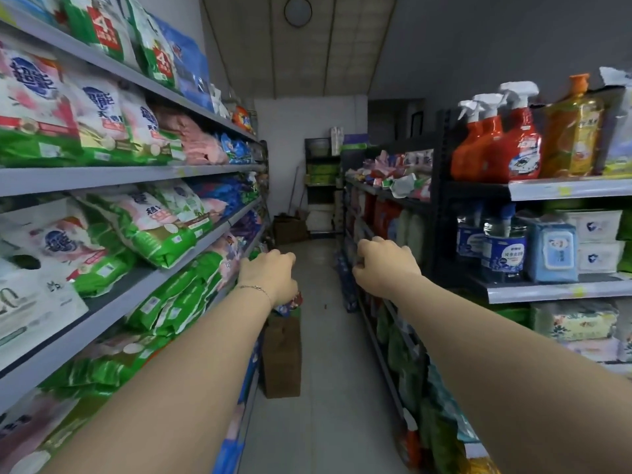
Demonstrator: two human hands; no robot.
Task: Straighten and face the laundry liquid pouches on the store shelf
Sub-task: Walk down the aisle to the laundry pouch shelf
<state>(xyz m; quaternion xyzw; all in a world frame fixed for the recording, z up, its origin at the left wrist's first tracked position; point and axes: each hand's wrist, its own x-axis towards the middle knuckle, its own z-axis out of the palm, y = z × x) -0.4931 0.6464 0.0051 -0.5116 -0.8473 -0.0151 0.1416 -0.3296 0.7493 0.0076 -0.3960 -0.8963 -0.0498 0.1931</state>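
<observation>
Head camera showed you looking down the aisle, both arms stretched forward and neither hand on a product. Your left hand (pixel 270 273) was loosely curled, fingers bent downward, and it hung just beside the front edge of the left shelving (pixel 113 174); it held nothing that I could see. Your right hand (pixel 383 263) was also half closed with the knuckles up, out in the aisle near the dark rack (pixel 441 186) on the right; whether its fingertips pinched anything, I cannot tell, because they were turned away from the camera.

The laundry liquid pouches (pixel 150 227) stood on the left shelves, white and pink with green bottoms. Many of them leaned toward the back of the aisle, and the lower green ones (pixel 184 289) lay almost flat, one over another.

In my judgement you were between two grasps. To do this step well, you would take one leaning pouch at its top corners with both hands, stand it upright, turn the printed face to the aisle, and then pull it to the shelf edge. The pouches probably are soft and slip easily, so support the bottom.

A brown carton (pixel 282 357) stood on the floor below your left wrist; mind your feet.
</observation>
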